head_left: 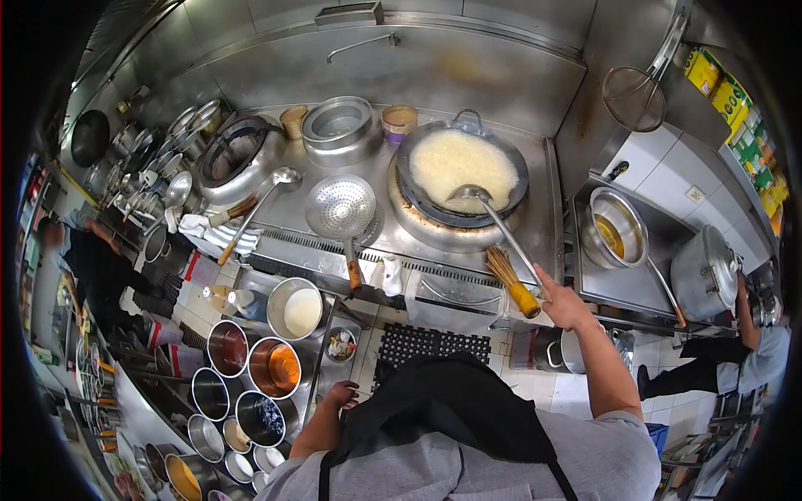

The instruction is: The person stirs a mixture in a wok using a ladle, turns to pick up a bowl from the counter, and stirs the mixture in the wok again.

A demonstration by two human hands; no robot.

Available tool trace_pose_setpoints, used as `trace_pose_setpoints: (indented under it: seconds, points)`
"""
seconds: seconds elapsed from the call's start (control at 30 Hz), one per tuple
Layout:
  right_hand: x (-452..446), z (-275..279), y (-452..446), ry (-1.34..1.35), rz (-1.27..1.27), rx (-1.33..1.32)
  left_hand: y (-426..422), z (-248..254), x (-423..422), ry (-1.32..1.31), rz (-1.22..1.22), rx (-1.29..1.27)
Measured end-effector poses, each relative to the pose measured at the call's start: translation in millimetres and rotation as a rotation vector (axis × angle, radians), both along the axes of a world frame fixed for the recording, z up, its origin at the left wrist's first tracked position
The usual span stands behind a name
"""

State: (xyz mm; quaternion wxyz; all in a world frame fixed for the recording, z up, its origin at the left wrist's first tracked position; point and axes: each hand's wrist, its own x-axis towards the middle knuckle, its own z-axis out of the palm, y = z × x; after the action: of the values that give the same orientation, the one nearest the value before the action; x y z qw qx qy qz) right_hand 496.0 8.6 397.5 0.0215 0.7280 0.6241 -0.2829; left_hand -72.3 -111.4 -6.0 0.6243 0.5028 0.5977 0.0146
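My right hand (566,304) is closed around the handle of a long metal ladle (511,230). The ladle's bowl rests in the pale, foamy liquid (455,163) that fills a dark wok (404,171) on the burner. Close to this hand, a bamboo wok brush (511,282) lies at the stove's front edge. My left hand (341,395) hangs low by the side counter, fingers loosely apart and holding nothing I can see. Nearest to it are a small tray of scraps (341,344) and a pot of dark contents (261,417).
A perforated strainer (341,206) and a second ladle (261,213) lie on the stove. At right stand a metal bowl of oil (614,236) and a lidded pot (706,271). One person (92,259) is at far left, another (743,359) at far right.
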Motion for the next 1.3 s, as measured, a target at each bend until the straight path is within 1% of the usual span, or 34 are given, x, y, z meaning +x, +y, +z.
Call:
trace_pose_setpoints:
  seconds: [0.03,0.1,0.13,0.17,0.23,0.3,0.33,0.37,0.43,0.47,0.57,0.67,0.73,0.77,0.8,0.83,0.87,0.9,0.93,0.97,1.0,1.03,1.07,1.1,1.13,1.17,1.27,1.3]
  points:
    - [-1,-6,2,0.034,0.006,0.008,1,18,7,0.073,0.06,-0.071]
    - [5,-38,15,0.053,0.079,0.098,0,27,11,0.115,0.14,-0.156]
    - [3,-44,20,0.064,0.111,0.146,-3,20,6,0.085,0.16,-0.171]
    - [1,-49,26,0.092,0.075,0.114,-3,13,3,0.055,0.176,-0.186]
    - [-18,-46,40,0.15,-0.003,0.053,0,25,4,0.065,0.177,-0.16]
    - [-8,-94,61,0.186,0.096,0.239,8,44,9,0.088,0.169,-0.138]
    - [-12,-99,66,0.204,0.146,0.33,11,53,11,0.104,0.161,-0.131]
    - [-12,-101,70,0.267,0.047,0.221,15,59,13,0.121,0.154,-0.125]
    - [-37,-67,77,0.395,-0.152,-0.004,21,65,14,0.102,0.219,-0.161]
    - [-39,-71,83,0.415,-0.155,0.008,24,67,15,0.09,0.251,-0.177]
    - [-41,-99,108,0.462,-0.17,0.044,28,76,19,0.106,0.246,-0.162]
    - [-51,-99,127,0.458,-0.196,0.063,23,51,9,0.032,0.263,-0.157]
    - [-61,-86,137,0.413,-0.217,0.057,13,28,-2,0.018,0.224,-0.103]
    - [-61,-90,144,0.398,-0.214,0.083,12,20,-4,0.009,0.206,-0.075]
    - [-62,-98,153,0.383,-0.21,0.109,3,24,-6,-0.069,0.15,0.174]
    - [-64,-102,160,0.37,-0.205,0.135,-14,58,-4,-0.144,0.093,0.423]
    - [-68,-95,162,0.352,-0.216,0.129,-18,64,-6,-0.21,0.053,0.555]
    - [-68,-99,170,0.306,-0.192,0.155,-23,70,-7,-0.274,0.013,0.689]
    - [-68,-107,178,0.26,-0.168,0.181,-20,64,-12,-0.331,-0.009,0.707]
    - [-66,-113,185,0.214,-0.146,0.205,-18,59,-13,-0.28,0.05,0.555]
    - [-69,-106,185,0.21,-0.171,0.187,-14,62,-11,-0.225,0.113,0.405]
    - [-78,-89,181,0.206,-0.196,0.168,2,88,6,-0.061,0.251,0.084]
    - [-83,-80,179,0.201,-0.221,0.148,4,87,8,0.0,0.32,-0.081]
    - [-80,-93,188,0.128,-0.204,0.188,6,87,9,0.067,0.393,-0.243]
    - [-75,-113,200,0.055,-0.186,0.228,5,64,0,0.028,0.404,-0.245]
    - [-71,-126,208,-0.018,-0.167,0.268,3,51,-5,-0.009,0.414,-0.248]
    - [-70,-131,209,-0.001,-0.204,0.214,1,50,-5,0.012,0.392,-0.212]
    - [-71,-129,204,-0.014,-0.194,0.211,2,58,-2,0.031,0.371,-0.193]
